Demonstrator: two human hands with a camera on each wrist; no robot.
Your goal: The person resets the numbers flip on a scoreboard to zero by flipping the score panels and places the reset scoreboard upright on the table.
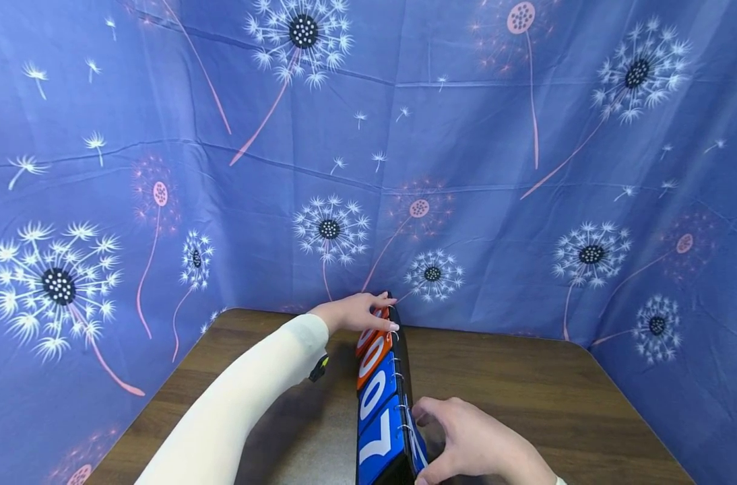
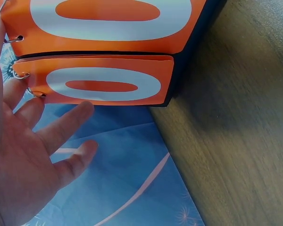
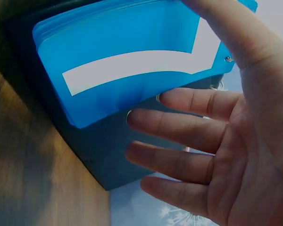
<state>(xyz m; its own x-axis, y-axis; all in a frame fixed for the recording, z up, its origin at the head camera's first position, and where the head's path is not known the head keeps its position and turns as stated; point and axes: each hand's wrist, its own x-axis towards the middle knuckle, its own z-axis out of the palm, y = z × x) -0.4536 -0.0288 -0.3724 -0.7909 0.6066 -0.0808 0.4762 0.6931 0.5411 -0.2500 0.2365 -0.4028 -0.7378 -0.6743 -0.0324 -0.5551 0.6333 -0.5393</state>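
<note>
A tabletop flip scoreboard (image 1: 377, 397) stands like a tent, its long side running away from me. Its left face has orange cards with white 0s, then blue cards reading 0 and 7, all hung on metal rings. My left hand (image 1: 359, 313) rests over the far top edge; in the left wrist view its spread fingers lie beside the end orange card (image 2: 104, 85). At the near end of the right face, my right hand (image 1: 474, 438) spans a stack of blue cards showing a white 7 (image 3: 127, 61). Its thumb lies by one edge and its index fingertip by the other.
The scoreboard stands on a brown wood-grain table (image 1: 496, 370) with rounded far corners. A blue cloth (image 1: 368, 155) printed with dandelions hangs behind the table and along both sides. A black and yellow device (image 1: 319, 368) sits under the left wrist.
</note>
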